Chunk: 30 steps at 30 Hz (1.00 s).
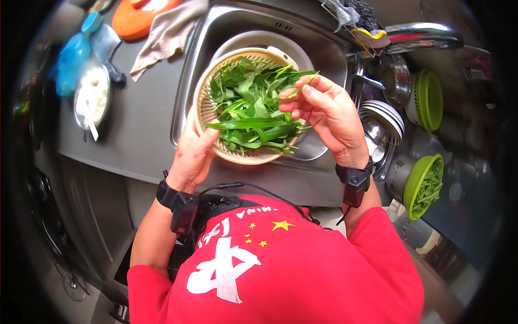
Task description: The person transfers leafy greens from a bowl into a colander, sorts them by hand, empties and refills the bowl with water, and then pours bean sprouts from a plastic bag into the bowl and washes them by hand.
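Observation:
A cream plastic colander (200, 108), heaped with long-leaved leafy greens (251, 102), is tilted over the near side of the sink (335, 81). My left hand (194, 154) grips its lower left rim, the thumb lying over the edge by the leaves. Above the right side of the heap, my right hand (330, 116) pinches a small green sprig (295, 93) between thumb and fingers. Behind the colander, a pale round basin (251, 39) shows partly in the sink.
On the left counter are a bowl of white food (93, 97), a blue bag (73, 59), a beige cloth (164, 40) and an orange lid (137, 19). To the right stand stacked bowls (384, 119), a faucet (421, 36) and a green basket of beans (423, 189).

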### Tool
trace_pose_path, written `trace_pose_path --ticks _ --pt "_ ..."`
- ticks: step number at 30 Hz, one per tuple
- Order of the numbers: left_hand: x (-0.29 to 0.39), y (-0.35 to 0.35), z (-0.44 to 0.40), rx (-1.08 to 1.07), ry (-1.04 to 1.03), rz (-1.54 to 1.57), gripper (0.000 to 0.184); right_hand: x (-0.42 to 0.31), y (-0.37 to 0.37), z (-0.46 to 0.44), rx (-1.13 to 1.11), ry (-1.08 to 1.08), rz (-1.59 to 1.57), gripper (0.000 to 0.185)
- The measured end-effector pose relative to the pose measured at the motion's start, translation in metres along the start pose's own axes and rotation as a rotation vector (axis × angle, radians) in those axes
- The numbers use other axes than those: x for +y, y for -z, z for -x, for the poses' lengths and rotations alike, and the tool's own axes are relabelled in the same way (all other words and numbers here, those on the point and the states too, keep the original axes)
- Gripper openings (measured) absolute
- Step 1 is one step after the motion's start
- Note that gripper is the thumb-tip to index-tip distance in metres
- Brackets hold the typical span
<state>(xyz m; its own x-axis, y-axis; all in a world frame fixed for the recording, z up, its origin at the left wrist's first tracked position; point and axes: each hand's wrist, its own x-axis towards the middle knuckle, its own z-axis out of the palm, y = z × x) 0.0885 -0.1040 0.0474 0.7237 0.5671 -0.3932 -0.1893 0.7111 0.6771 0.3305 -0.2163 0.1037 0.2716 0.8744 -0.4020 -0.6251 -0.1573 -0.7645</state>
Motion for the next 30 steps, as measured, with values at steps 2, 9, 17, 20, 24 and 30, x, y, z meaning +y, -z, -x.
trace_pose_path --ticks 2,9,17,20,24,30 --pt "0.002 0.001 -0.001 -0.004 0.022 0.003 0.079 -0.002 0.001 0.015 0.028 0.023 -0.004 0.015" --pt "0.002 0.011 -0.003 -0.045 0.095 -0.019 0.068 0.004 0.028 0.099 0.125 0.012 -0.018 0.017" --pt "0.001 0.032 -0.009 -0.103 0.183 -0.166 0.063 0.035 0.075 0.239 0.346 -0.204 0.125 0.012" --pt "0.005 0.028 -0.01 -0.148 0.211 -0.146 0.064 0.059 0.095 0.287 0.487 -0.289 0.159 0.011" --pt "0.006 0.029 -0.011 -0.154 0.233 -0.138 0.058 0.097 0.114 0.325 0.769 -0.361 0.272 0.014" --pt "0.004 0.031 -0.007 -0.193 0.197 -0.043 0.06 0.134 0.127 0.307 1.134 -0.338 0.887 0.016"
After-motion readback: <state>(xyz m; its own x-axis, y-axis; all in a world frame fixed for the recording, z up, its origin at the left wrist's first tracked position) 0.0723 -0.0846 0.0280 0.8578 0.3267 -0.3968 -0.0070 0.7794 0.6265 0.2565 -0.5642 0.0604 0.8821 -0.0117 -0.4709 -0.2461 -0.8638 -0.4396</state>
